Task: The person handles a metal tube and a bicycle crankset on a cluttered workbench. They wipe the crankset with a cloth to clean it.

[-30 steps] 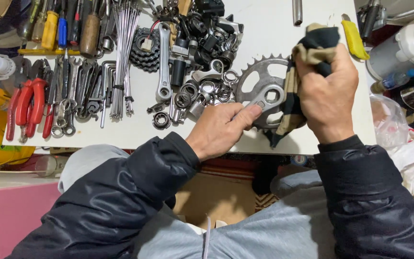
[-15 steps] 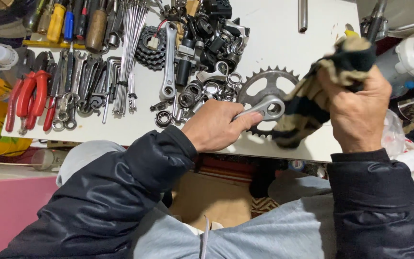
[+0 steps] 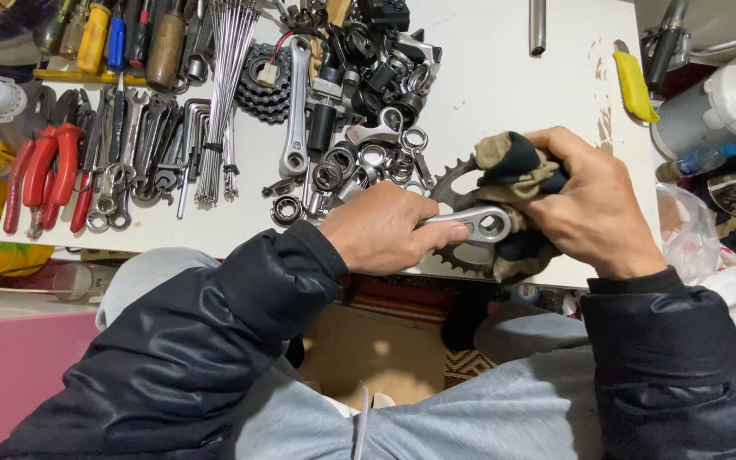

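My left hand (image 3: 378, 232) grips the silver crank arm (image 3: 474, 221) of a toothed grey chainring (image 3: 451, 181), holding it over the near edge of the white table (image 3: 487, 94). My right hand (image 3: 594, 209) clutches a black and tan rag (image 3: 517, 170) and presses it against the right side of the chainring, covering most of it. The chainring's teeth show only at the upper left and lower edge.
A heap of metal rings, bearings and black bike parts (image 3: 368, 77) lies behind my left hand. Spokes (image 3: 227, 94), wrenches (image 3: 129, 153), red pliers (image 3: 44, 175) and screwdrivers (image 3: 121, 38) fill the left. A yellow tyre lever (image 3: 634, 85) and a white canister (image 3: 726, 98) sit right.
My right hand dropped from the table's right edge back onto the chainring, bringing the rag down and left over it. My left hand kept hold of the crank arm.
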